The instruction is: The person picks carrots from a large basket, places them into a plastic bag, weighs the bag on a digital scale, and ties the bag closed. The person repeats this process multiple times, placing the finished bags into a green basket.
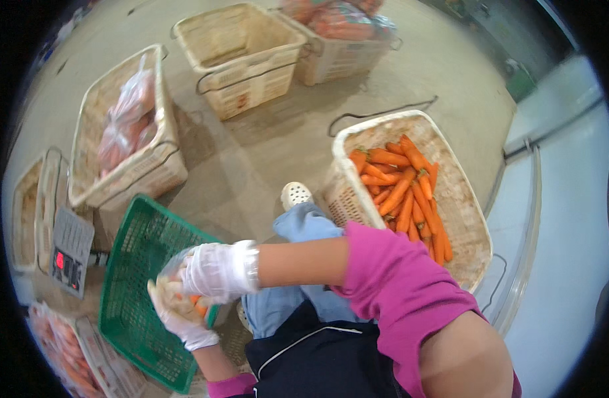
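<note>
Both of my hands are over the green plastic basket (pixel 123 308), close together and touching or nearly so. My right hand (pixel 210 271) wears a white glove with loose clear plastic film about it, reaching from the left side across the wrist cuff. My left hand (pixel 177 311) is in a thin whitish glove, palm turned up with fingers curved below the right. Orange carrot pieces (pixel 201 306) show between and just behind the hands. Blur and the film hide whether the fingers grip anything. At right, a dirty white plastic crate (pixel 466 239) holds loose carrots (pixel 406 194).
A digital scale display (pixel 68 258) stands left of the basket. Bagged carrots fill a crate (pixel 93 348) at lower left; another crate (pixel 170 164) holds clear bags. Farther off are a crate (pixel 254 84) and one with bagged carrots (pixel 341 59). A pale wall panel (pixel 563 209) is at right.
</note>
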